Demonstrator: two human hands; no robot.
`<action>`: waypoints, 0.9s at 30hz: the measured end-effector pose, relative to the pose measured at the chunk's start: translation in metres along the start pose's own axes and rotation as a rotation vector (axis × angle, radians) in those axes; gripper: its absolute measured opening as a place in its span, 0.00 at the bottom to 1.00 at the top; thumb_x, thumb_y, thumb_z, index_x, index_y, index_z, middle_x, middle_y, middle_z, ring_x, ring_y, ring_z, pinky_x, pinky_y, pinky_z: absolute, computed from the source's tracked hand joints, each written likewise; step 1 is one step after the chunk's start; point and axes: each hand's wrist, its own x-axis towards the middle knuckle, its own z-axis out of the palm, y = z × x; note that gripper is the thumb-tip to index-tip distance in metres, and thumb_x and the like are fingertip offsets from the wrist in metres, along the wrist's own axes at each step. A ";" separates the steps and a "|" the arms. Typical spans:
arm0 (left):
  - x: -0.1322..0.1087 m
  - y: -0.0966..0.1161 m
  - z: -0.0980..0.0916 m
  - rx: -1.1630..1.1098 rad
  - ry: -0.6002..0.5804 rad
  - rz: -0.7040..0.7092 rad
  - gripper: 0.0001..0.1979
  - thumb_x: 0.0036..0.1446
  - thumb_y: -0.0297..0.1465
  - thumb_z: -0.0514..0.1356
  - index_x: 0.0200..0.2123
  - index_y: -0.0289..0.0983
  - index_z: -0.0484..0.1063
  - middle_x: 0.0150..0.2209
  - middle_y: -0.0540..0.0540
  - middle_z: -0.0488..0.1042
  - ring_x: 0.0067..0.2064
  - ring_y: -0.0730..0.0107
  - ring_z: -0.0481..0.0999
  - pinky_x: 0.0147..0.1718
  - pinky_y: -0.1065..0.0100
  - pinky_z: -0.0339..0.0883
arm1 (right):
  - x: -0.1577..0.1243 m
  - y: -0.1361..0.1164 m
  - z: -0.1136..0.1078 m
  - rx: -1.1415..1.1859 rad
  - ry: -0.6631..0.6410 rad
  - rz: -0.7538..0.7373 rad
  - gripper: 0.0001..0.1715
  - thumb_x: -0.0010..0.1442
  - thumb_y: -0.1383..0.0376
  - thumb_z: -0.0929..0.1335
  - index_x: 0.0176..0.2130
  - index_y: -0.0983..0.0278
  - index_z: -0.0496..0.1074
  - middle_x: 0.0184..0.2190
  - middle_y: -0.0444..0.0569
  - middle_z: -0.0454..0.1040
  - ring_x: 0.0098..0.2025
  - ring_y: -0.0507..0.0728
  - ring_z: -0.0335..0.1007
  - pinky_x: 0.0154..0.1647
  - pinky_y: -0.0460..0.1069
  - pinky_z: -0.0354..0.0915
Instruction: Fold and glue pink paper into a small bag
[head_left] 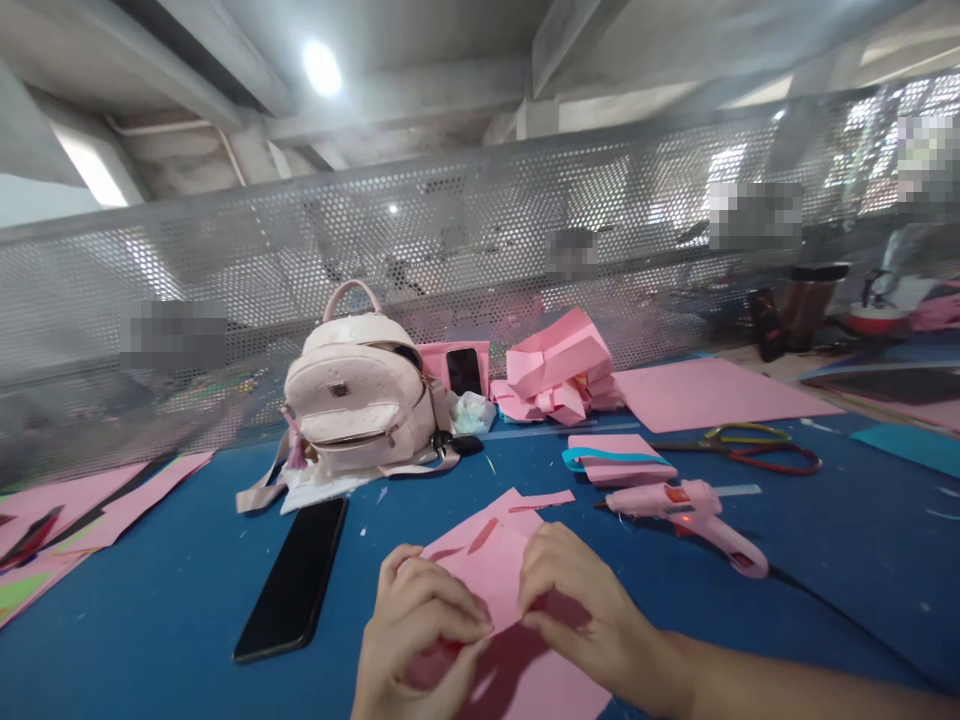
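Note:
Both hands are closed on a sheet of pink paper (495, 570) at the near middle of the table. My left hand (424, 625) pinches it between thumb and curled fingers. Just to the right, my right hand (577, 605) pinches the same sheet, its fingertips a short gap from the left ones. The paper is raised and bent between them, and its lower part stretches toward me. A narrow pink strip (541, 500) lies at its far corner. Beyond my right hand a pink hot glue gun (686, 500) rests on its side, with an orange light showing.
Left of my hands lies a black phone (292, 580). A pale pink backpack (360, 400) stands behind, beside crumpled pink paper (559, 370). Scissors (750, 447) and a folded pink piece with a blue strip (622, 460) lie beyond the glue gun. A perforated metal screen (465, 220) borders the blue table (180, 590).

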 end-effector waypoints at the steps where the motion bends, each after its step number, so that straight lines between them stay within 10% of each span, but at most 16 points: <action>1: -0.001 0.000 0.000 0.001 0.000 0.011 0.11 0.53 0.19 0.63 0.32 0.41 0.70 0.30 0.56 0.79 0.31 0.70 0.79 0.52 0.57 0.56 | 0.000 0.000 0.000 0.002 -0.008 -0.003 0.18 0.71 0.52 0.62 0.34 0.61 0.68 0.30 0.44 0.70 0.34 0.54 0.64 0.41 0.52 0.60; 13: -0.003 0.005 0.027 -0.087 0.242 -0.056 0.10 0.60 0.26 0.60 0.27 0.42 0.66 0.24 0.55 0.75 0.25 0.70 0.73 0.50 0.54 0.59 | -0.001 0.004 0.002 0.065 -0.063 -0.005 0.11 0.70 0.60 0.64 0.35 0.60 0.69 0.30 0.44 0.72 0.34 0.53 0.67 0.39 0.50 0.62; 27: -0.007 0.002 0.021 -0.125 0.149 -0.062 0.08 0.58 0.23 0.60 0.30 0.42 0.67 0.26 0.55 0.76 0.28 0.70 0.75 0.53 0.54 0.55 | 0.003 0.002 0.001 0.061 -0.053 -0.023 0.12 0.70 0.59 0.65 0.36 0.61 0.71 0.29 0.44 0.74 0.34 0.53 0.68 0.38 0.50 0.62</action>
